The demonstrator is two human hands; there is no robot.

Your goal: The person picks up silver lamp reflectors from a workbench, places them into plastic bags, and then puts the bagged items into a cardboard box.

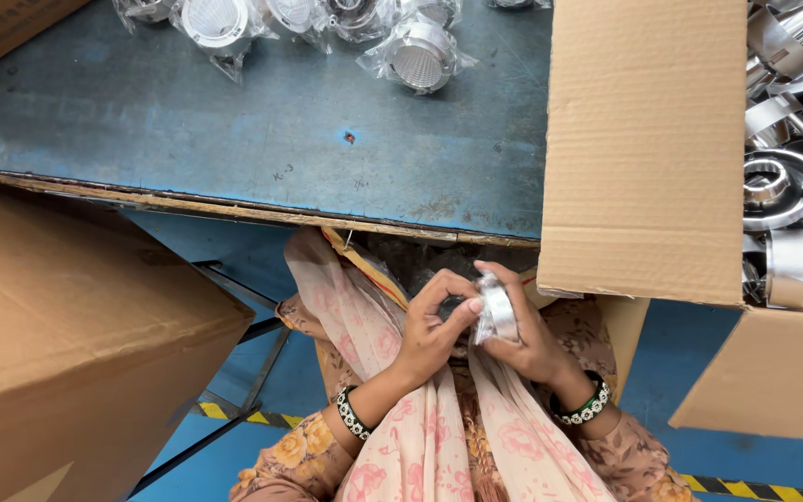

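While a plain cardboard box (76,344) fills the lower left, the left hand (429,330) at lower centre pinches a shiny metal part (494,311), which the right hand (532,339) grips against its palm. Above lies a worn blue table (262,139); a carton (648,149) of curved metal parts sits upper right.

You wear short orange-brown sleeves (283,462) printed with flowers, and a pale pink scarf (420,437) with rose blooms hanging down your front. Each of your 2 wrists carries a beaded bangle (352,415), black and white, with green on the right (585,406).
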